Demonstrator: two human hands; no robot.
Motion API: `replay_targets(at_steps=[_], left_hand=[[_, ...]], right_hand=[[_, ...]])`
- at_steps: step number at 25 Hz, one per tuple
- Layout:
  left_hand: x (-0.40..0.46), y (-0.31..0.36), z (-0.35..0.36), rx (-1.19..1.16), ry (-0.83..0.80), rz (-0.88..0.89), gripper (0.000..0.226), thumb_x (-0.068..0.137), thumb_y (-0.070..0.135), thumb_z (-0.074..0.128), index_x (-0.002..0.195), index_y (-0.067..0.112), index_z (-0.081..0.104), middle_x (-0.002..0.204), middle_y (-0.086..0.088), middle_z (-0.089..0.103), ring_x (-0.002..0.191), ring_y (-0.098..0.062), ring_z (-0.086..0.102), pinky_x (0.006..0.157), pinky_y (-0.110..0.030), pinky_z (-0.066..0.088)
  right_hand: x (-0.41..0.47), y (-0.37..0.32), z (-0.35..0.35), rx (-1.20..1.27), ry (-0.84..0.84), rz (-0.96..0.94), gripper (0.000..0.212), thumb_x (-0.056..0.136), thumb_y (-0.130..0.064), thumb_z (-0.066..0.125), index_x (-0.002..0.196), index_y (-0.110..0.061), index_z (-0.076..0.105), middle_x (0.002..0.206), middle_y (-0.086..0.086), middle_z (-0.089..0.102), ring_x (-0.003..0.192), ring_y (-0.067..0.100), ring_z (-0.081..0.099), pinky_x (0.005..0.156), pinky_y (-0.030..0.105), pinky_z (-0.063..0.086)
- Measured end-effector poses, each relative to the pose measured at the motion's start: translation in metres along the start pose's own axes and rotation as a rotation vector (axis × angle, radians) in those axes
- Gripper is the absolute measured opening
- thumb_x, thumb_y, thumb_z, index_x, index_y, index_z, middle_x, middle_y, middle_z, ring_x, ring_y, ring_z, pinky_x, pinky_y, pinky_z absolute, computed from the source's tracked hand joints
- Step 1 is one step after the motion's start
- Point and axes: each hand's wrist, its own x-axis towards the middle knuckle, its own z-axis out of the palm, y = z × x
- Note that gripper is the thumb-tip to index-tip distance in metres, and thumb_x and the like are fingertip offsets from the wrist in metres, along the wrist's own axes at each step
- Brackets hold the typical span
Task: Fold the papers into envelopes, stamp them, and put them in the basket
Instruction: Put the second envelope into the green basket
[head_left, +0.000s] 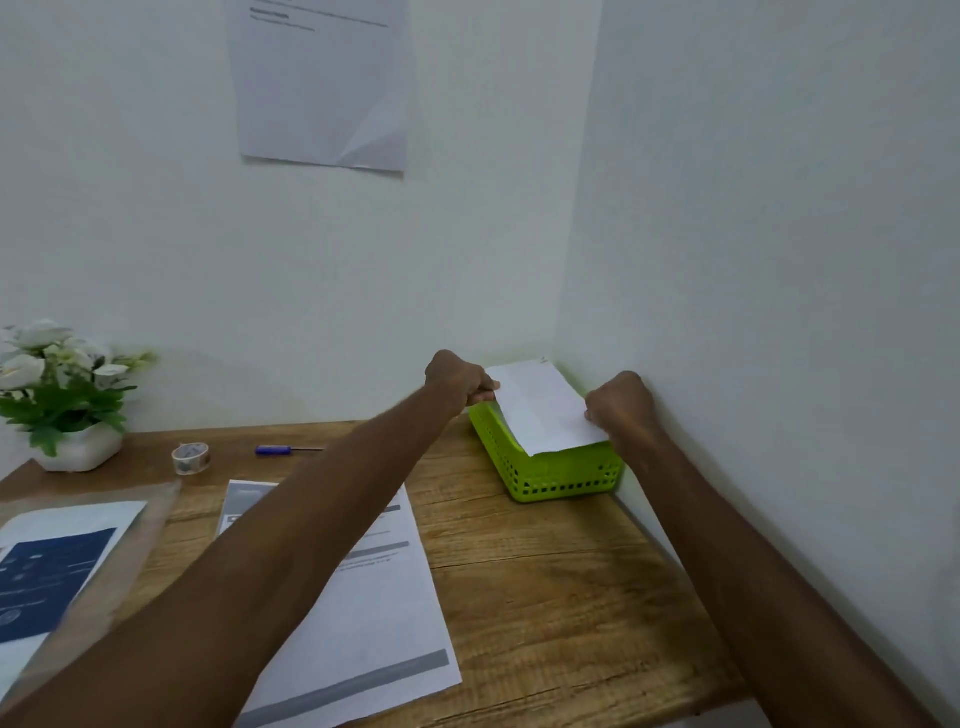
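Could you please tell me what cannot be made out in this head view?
- Inside of the green basket: covered by the folded paper.
- Any stamp on that paper: not visible.
- Fingers of the left hand and right hand: curled out of sight; each grip is at a paper edge.
- Text on the wall sheet: blurred, cut off at the top.
- Printed sheet: partly hidden by the left arm.

— What sort of place was it?
— A small home office corner. A wooden desk (545, 571) stood pushed into plain white walls, with a printed notice (322, 88) taped above.
— Anything else?
— Printed sheets (374, 613), a tape roll (190, 458), a pen (280, 450) and a potted flower plant (62, 395), all left of the fingers.
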Motion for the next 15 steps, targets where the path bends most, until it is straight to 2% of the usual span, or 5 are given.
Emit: replay_targets(at_steps=[3,5,7,10,15], left_hand=[[0.009,0.000,0.006,0.230,0.032,0.031,0.032,0.072,0.001,0.090,0.062,0.006,0.060,0.044,-0.006,0.064,0.035,-0.010,0.060,0.033,-0.013,0.032],[0.008,0.003,0.006,0.360,0.040,0.071,0.028,0.069,0.009,0.094,0.065,0.007,0.066,0.051,-0.006,0.068,0.042,-0.011,0.063,0.041,-0.017,0.040],[0.004,0.003,0.010,0.530,0.100,0.196,0.032,0.065,0.016,0.096,0.083,0.006,0.072,0.076,-0.007,0.076,0.067,-0.018,0.072,0.065,-0.028,0.057],[-0.008,-0.003,0.024,0.732,0.083,0.471,0.044,0.064,0.024,0.096,0.101,0.017,0.075,0.099,-0.004,0.076,0.096,-0.022,0.072,0.088,-0.037,0.056],[-0.021,-0.004,0.041,1.155,-0.202,0.564,0.041,0.069,0.049,0.090,0.101,0.026,0.081,0.087,0.006,0.077,0.095,-0.013,0.070,0.085,-0.032,0.050]], right_hand=[[0.011,0.008,0.008,-0.246,-0.040,-0.073,0.025,0.090,-0.003,0.062,0.114,0.004,0.063,0.112,0.021,0.069,0.110,0.036,0.068,0.078,0.033,0.052],[0.014,0.007,0.011,-0.345,-0.044,-0.140,0.011,0.086,0.000,0.065,0.096,0.002,0.062,0.101,0.021,0.070,0.104,0.032,0.070,0.067,0.029,0.045],[0.016,0.008,0.014,-0.376,-0.076,-0.175,0.013,0.086,0.002,0.064,0.080,-0.004,0.054,0.089,0.020,0.063,0.101,0.029,0.067,0.060,0.028,0.042],[0.017,0.009,0.020,-0.500,-0.002,-0.202,0.020,0.088,-0.004,0.067,0.105,0.000,0.059,0.114,0.021,0.067,0.115,0.036,0.065,0.073,0.031,0.046],[0.016,0.012,0.026,-0.625,-0.021,-0.215,0.034,0.086,-0.006,0.068,0.118,0.000,0.057,0.128,0.023,0.063,0.120,0.038,0.062,0.083,0.035,0.050]])
